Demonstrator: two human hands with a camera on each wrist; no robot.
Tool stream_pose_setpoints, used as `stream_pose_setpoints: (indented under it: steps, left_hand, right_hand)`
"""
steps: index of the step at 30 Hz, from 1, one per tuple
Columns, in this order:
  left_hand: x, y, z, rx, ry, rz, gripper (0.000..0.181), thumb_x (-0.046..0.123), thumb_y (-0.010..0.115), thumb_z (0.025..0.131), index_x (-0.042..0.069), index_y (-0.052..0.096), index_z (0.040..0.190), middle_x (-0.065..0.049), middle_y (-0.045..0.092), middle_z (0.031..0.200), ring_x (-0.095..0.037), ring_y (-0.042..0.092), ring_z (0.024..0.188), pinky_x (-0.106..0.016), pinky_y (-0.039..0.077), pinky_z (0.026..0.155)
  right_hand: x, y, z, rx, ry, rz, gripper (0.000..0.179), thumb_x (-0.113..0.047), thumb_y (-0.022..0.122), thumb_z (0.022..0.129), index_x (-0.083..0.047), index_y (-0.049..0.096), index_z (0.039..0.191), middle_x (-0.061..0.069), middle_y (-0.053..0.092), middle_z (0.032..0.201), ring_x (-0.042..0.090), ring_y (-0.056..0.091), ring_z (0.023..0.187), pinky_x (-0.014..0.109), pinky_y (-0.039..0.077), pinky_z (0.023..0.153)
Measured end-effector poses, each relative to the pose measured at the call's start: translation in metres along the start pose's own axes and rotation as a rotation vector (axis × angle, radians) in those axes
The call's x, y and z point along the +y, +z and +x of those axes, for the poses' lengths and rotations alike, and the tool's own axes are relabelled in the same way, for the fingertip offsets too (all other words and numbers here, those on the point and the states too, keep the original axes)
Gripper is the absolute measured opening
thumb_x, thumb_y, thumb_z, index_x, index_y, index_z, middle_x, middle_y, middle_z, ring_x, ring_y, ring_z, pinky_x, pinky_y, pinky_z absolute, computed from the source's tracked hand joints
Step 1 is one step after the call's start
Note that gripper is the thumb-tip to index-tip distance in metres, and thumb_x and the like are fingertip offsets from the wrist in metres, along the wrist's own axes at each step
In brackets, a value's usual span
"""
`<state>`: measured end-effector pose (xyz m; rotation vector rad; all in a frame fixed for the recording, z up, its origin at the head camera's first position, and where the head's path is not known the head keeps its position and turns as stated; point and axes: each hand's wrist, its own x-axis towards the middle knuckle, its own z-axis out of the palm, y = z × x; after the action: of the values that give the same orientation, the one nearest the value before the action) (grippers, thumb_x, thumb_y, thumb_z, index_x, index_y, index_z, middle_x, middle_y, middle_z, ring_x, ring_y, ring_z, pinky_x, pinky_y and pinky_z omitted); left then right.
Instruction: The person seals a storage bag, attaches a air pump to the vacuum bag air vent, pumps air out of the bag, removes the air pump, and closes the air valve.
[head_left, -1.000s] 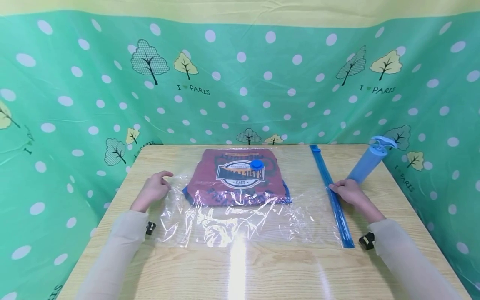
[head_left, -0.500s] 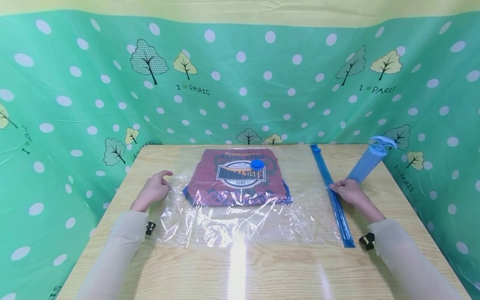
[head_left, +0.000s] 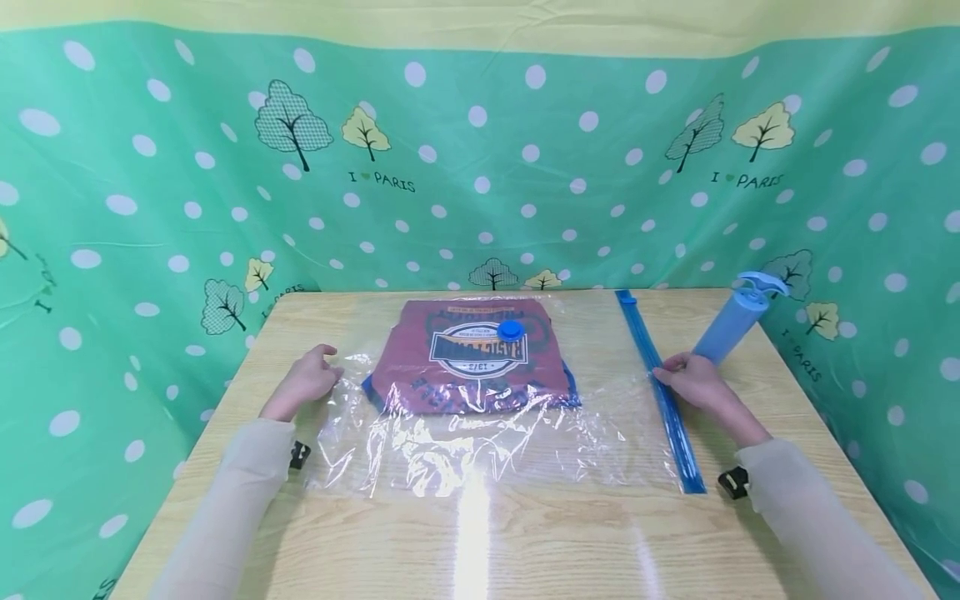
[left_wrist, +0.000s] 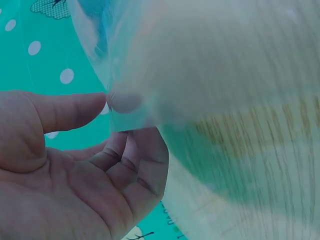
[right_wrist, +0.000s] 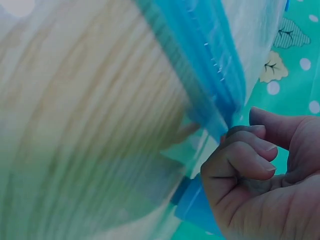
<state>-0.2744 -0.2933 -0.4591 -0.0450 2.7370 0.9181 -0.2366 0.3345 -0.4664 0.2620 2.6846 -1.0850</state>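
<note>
A clear vacuum storage bag (head_left: 600,358) lies across the table, with a folded maroon garment (head_left: 405,358) inside, its printed badge upside down in the head view. Over the garment sits a round blue valve cap (head_left: 511,331). My left hand (head_left: 303,379) pinches the bag's left edge; in the left wrist view the thumb's tip (left_wrist: 125,102) shows through the film. At the opposite side my right hand (head_left: 693,382) pinches the blue zip strip (head_left: 678,425) about midway along, thumb and index finger at its outer edge. A blue slider (head_left: 628,301) sits at the strip's far end.
Just beyond my right hand stands a blue hand pump (head_left: 723,329) with a T-shaped handle, close to the table's right edge. A green dotted curtain (head_left: 480,167) hangs behind and along both sides. The wooden table (head_left: 375,550) reflects a bright light streak in front.
The head view has shifted slightly, so the curtain sits a little farther left in it. Both hands keep their places on the bag.
</note>
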Motion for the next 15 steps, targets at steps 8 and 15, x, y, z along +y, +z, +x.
stream_pose_setpoints:
  steps: [8, 15]
  left_hand:
    - [-0.002, 0.002, 0.002, -0.039, -0.004, -0.087, 0.035, 0.016, 0.049, 0.109, -0.012, 0.047, 0.130, -0.015, 0.062, 0.087, -0.024, 0.060, 0.075, -0.040, 0.052, 0.071]
    - [-0.007, 0.003, 0.005, -0.061, -0.025, -0.143, 0.024, 0.015, 0.046, 0.110, -0.007, 0.051, 0.115, -0.009, 0.059, 0.083, -0.019, 0.056, 0.071, -0.033, 0.051, 0.065]
  right_hand:
    - [-0.019, 0.007, 0.008, 0.077, -0.146, -0.057, 0.049, -0.028, 0.056, 0.109, 0.013, 0.055, 0.137, 0.020, 0.064, 0.099, 0.029, 0.058, 0.082, 0.037, 0.047, 0.066]
    - [-0.049, 0.022, 0.020, 0.056, -0.229, -0.055, 0.041, -0.025, 0.056, 0.110, 0.012, 0.063, 0.127, 0.016, 0.068, 0.092, 0.024, 0.061, 0.076, 0.034, 0.050, 0.063]
